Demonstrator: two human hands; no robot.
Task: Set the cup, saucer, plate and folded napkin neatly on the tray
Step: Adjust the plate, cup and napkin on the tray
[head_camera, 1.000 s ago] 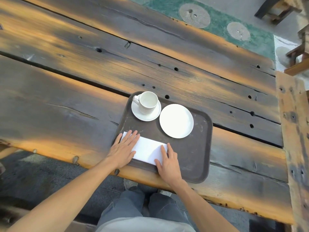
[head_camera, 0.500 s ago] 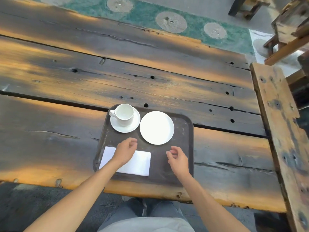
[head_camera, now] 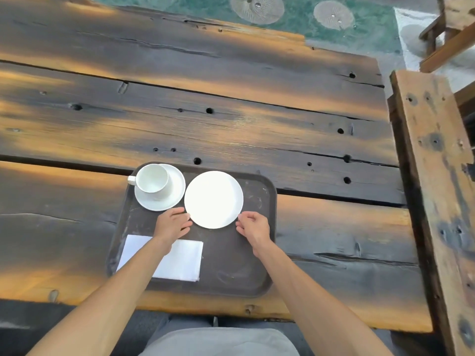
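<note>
A dark brown tray (head_camera: 231,278) lies on the wooden table near its front edge. At the tray's far left a white cup (head_camera: 151,178) stands on its saucer (head_camera: 172,199), handle pointing left. To their right lies the white plate (head_camera: 213,199). The folded white napkin (head_camera: 185,260) lies flat at the tray's near left, partly hidden by my left forearm. My left hand (head_camera: 172,224) touches the plate's lower left rim with relaxed fingers. At the lower right rim, the fingertips of my right hand (head_camera: 253,226) are loosely curled. Neither hand lifts anything.
The table (head_camera: 231,119) is made of rough dark planks with gaps and holes. A raised wooden beam (head_camera: 434,176) runs along the right side. Beyond the far edge lies green ground with round stepping stones (head_camera: 257,7) and wooden furniture (head_camera: 442,39).
Both hands left the napkin and moved forward to the plate's near rim, one on each side. The napkin stays flat on the tray. My view shifted.
</note>
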